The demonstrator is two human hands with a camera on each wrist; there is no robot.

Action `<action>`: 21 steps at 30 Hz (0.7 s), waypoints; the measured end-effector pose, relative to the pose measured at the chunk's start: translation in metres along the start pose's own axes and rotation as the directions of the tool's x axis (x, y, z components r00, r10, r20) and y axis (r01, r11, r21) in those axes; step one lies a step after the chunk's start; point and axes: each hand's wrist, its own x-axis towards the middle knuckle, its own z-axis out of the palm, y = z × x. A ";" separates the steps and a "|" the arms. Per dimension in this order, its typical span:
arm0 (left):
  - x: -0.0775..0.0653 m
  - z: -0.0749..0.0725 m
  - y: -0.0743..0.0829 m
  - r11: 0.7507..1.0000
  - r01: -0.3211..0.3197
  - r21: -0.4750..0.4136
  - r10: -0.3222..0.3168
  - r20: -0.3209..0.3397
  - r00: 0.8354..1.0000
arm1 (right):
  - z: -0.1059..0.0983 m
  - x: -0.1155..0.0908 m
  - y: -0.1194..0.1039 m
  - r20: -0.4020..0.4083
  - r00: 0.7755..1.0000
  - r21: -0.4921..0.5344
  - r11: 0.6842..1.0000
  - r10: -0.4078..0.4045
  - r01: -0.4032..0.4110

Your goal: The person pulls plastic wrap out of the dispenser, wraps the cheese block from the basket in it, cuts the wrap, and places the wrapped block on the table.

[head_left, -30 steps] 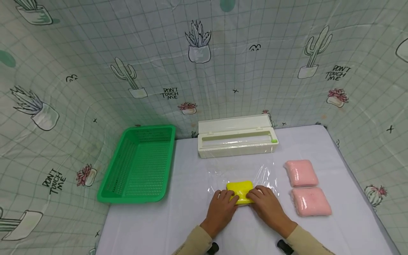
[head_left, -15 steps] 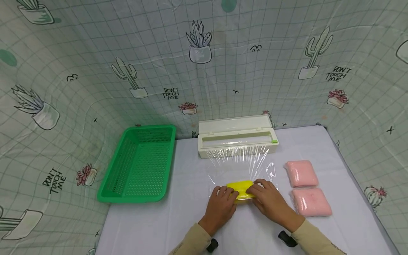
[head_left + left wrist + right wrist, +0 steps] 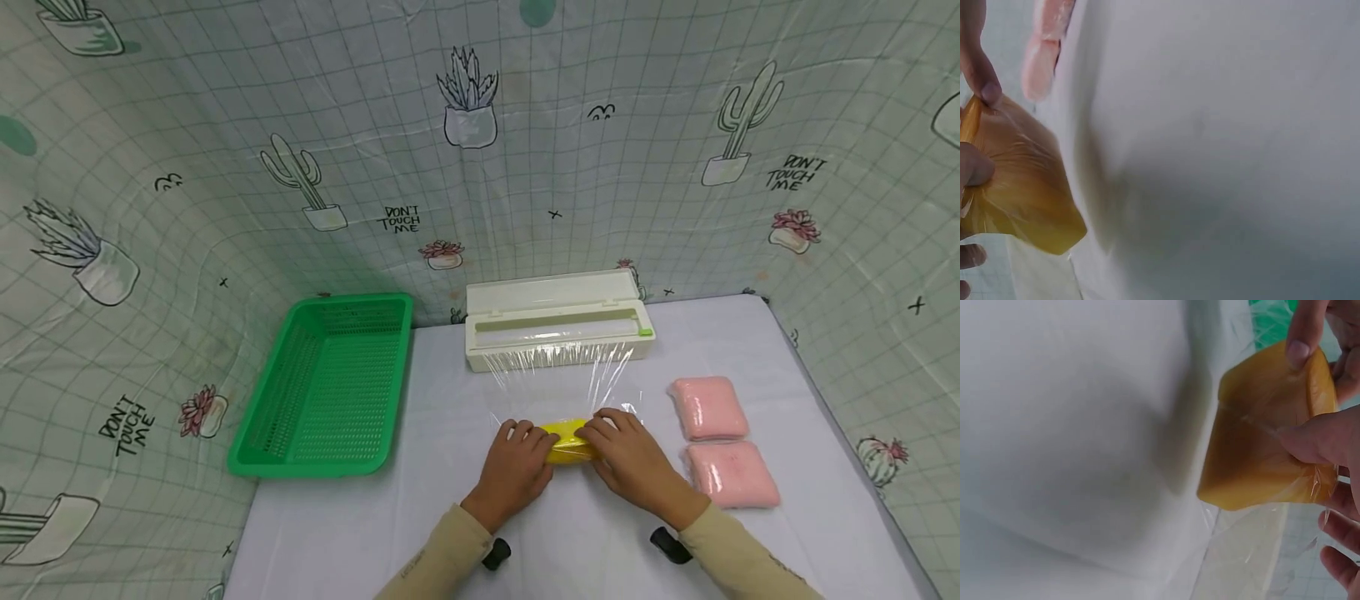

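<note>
A soft-looking yellow block (image 3: 572, 443) is wrapped in clear film, its underside showing in the left wrist and right wrist views. My left hand (image 3: 516, 465) grips its left end, with the thumb (image 3: 977, 167) pressed on the near face. The other end is in my right hand (image 3: 636, 460), whose thumb (image 3: 1313, 439) also lies on that face. In both wrist views the block is tilted and held up off the white cloth. Cling film (image 3: 551, 387) runs taut from the block back to a white dispenser box (image 3: 487, 360) with its lid raised.
Two pink wrapped blocks, a far one (image 3: 710, 407) and a near one (image 3: 733, 475), lie at the right. A green basket (image 3: 400, 392) stands at the left. White cloth (image 3: 442, 433) covers the table, and a patterned curtain (image 3: 555, 167) hangs behind.
Both hands have moved slightly away from the body with the yellow block, which has tipped and shows a narrower top. The film, slack on the table earlier, has risen and tightened toward the dispenser.
</note>
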 end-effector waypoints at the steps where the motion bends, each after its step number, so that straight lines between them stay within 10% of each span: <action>1: 0.002 0.000 -0.002 1.000 -0.001 -0.004 0.001 0.007 1.000 | 0.000 0.002 0.002 0.005 1.000 -0.001 1.000 -0.001 0.001; 21: 0.040 0.004 -0.033 0.992 0.034 -0.119 -0.007 0.222 0.975 | 0.000 0.041 0.026 0.231 0.962 0.088 0.982 0.143 -0.167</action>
